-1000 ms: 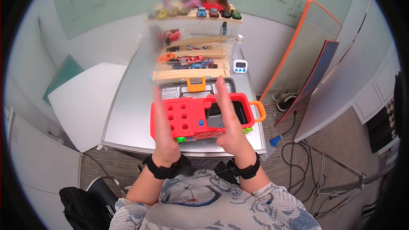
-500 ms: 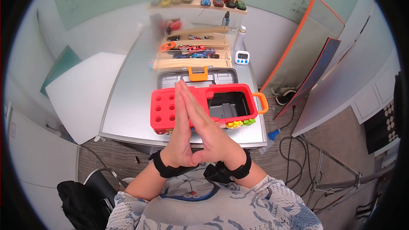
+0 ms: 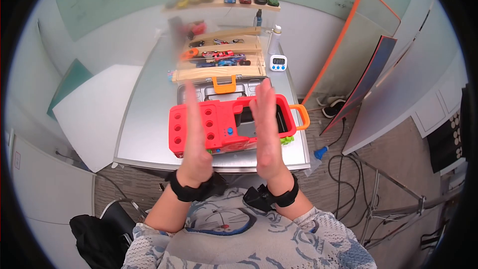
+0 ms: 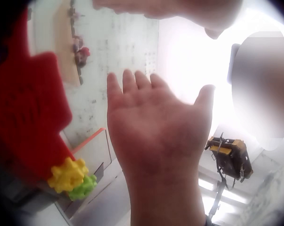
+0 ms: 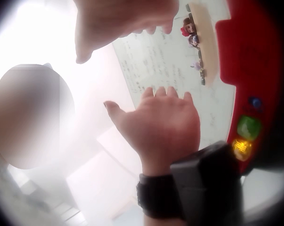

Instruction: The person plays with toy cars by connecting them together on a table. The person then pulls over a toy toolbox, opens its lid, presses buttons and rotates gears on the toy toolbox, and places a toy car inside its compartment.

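Note:
My left hand [image 3: 195, 144] and right hand [image 3: 269, 137] are raised upright in front of a red toy toolbox [image 3: 225, 119], palms facing each other with a gap between. Both have straight fingers and hold nothing. The toolbox has round holes on its left part and a dark open compartment on its right, partly hidden behind my right hand. An orange handle [image 3: 302, 116] sticks out from its right end. Yellow gear [image 4: 68, 175] and green gear [image 4: 82, 187] pieces sit along its front side in the left wrist view.
Behind the toolbox lies a grey lid [image 3: 194, 89] with an orange latch [image 3: 224, 85]. Farther back are wooden racks [image 3: 219, 73] of toy cars, a white timer [image 3: 278, 63] and a spray bottle [image 3: 274, 40]. Dolls and cars stand on a shelf [image 3: 219, 6].
My hands were apart a second ago, came together palm to palm half a second ago, and are now apart again. The toolbox has stayed on the table.

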